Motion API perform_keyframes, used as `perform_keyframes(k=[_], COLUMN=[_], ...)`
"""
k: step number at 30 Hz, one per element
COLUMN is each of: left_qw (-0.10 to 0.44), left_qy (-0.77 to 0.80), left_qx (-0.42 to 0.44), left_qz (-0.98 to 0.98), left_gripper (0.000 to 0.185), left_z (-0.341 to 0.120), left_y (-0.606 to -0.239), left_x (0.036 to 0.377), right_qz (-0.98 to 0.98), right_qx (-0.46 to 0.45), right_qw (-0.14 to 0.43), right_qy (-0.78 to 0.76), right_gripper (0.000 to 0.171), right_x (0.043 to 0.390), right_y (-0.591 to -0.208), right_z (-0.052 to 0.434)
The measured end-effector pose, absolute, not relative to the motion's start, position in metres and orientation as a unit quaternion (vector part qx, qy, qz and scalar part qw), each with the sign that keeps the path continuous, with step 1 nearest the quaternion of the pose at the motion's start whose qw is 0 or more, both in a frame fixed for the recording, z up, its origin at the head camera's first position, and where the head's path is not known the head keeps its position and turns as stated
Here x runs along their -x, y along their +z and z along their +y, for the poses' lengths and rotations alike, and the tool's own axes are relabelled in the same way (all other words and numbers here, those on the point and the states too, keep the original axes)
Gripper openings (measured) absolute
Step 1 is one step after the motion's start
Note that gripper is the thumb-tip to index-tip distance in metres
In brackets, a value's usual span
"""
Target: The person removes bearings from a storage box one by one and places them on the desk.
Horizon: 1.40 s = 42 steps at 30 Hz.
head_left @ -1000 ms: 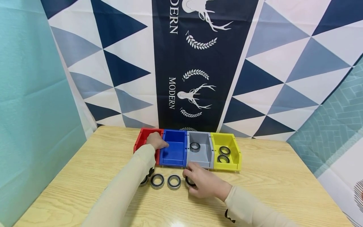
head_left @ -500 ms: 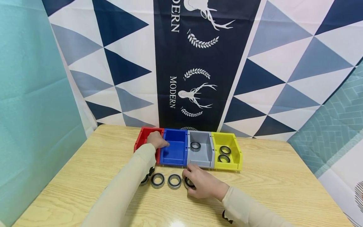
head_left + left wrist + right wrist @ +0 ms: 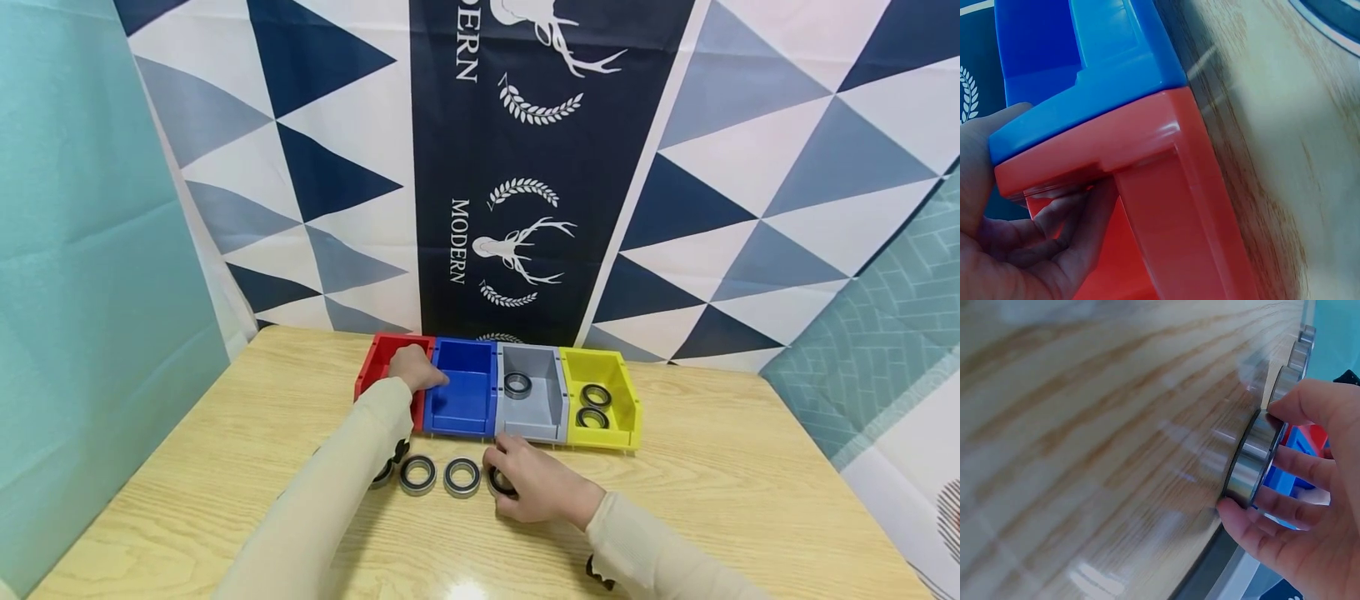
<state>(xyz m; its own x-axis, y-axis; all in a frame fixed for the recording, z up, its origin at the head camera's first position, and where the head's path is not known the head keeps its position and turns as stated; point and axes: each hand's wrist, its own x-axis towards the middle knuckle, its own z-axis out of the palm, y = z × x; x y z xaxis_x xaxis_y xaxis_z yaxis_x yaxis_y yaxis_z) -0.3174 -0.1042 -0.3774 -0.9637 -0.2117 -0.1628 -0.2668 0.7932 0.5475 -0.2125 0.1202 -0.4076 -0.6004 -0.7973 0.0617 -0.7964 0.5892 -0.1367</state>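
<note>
My left hand [image 3: 415, 371] straddles the adjoining walls of the red bin [image 3: 1166, 212] and the blue bin [image 3: 1122, 87]. Its thumb is on the blue side and its fingers curl inside the red one, gripping both walls. My right hand [image 3: 542, 485] pinches a ball bearing [image 3: 1252, 459] between thumb and fingers, in front of the grey bin [image 3: 531, 417]. That bearing lies flat on the table, partly covered by the fingers in the head view. To its left sit a bearing [image 3: 462, 477], another bearing [image 3: 417, 475], and a third bearing [image 3: 382, 475] partly hidden by the left sleeve.
One bearing [image 3: 517, 385] rests in the grey bin. Two bearings lie in the yellow bin [image 3: 626, 408], one a black-sealed bearing [image 3: 596, 396] behind the other. The bins stand side by side near the back of the wooden table [image 3: 720, 467], before a patterned cloth [image 3: 495, 167].
The right hand has shifted very slightly left with its bearing since the earliest frame. My left hand keeps its grip on the bin walls. The head view has tilted a little.
</note>
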Motion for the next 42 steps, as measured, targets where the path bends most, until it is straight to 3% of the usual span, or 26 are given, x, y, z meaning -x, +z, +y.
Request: perform_keyframes(k=[4,9,13,24,33,42], left_qw=[0.048,0.050,0.054,0.055,0.051,0.059], left_qy=[0.298,0.302,0.305,0.304,0.300,0.319], left_qx=[0.121,0.122,0.127,0.123,0.111,0.127], left_qz=[0.946,0.944,0.942,0.943,0.946,0.937], left_gripper=[0.033,0.034,0.040,0.040,0.029,0.032], left_z=[-0.106,-0.105,-0.106,-0.104,-0.104,-0.106], left_y=[-0.381,-0.379,-0.376,-0.371,-0.373,-0.376], left_x=[0.320,0.321,0.319,0.314,0.317,0.318], right_qz=[0.892,0.894,0.901,0.882,0.922,0.939], right_qx=[0.445,0.432,0.402,0.438,0.310,0.253], right_qw=[0.024,0.098,0.154,0.172,0.231,0.232], right_qy=[-0.072,-0.065,-0.052,-0.019,0.000,0.027], right_gripper=[0.039,0.063,0.074,0.049,0.049,0.044], right_x=[0.211,0.215,0.221,0.237,0.250,0.277], right_y=[-0.402,-0.384,-0.367,-0.326,-0.304,-0.294], right_z=[0.121,0.122,0.119,0.125,0.116,0.105])
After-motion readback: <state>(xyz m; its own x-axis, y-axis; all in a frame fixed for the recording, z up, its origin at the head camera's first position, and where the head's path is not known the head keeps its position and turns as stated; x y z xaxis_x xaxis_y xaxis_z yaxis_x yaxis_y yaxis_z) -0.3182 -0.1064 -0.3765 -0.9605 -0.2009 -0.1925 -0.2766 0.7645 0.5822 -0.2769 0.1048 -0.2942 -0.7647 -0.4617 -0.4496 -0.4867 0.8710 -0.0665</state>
